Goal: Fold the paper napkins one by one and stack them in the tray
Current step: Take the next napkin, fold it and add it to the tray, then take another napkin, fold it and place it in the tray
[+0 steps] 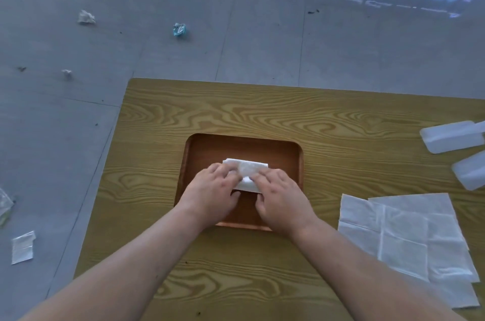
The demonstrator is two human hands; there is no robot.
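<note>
A brown wooden tray [244, 145] lies in the middle of the wood-grain table. A folded white paper napkin [248, 167] rests inside it. My left hand [212, 194] grips the napkin's left part, fingers on top and thumb at its near edge. My right hand [282, 200] grips its right part the same way. Both hands hide the napkin's near half. Several unfolded white napkins [409, 239] lie spread and overlapping on the table to the right.
Two translucent plastic containers [451, 137] [469, 171] sit at the table's right edge. The table's left edge [105, 171] drops to a grey tiled floor with crumpled paper scraps [86, 17], a blue wrapper [179, 30] and a flat paper piece [23, 247].
</note>
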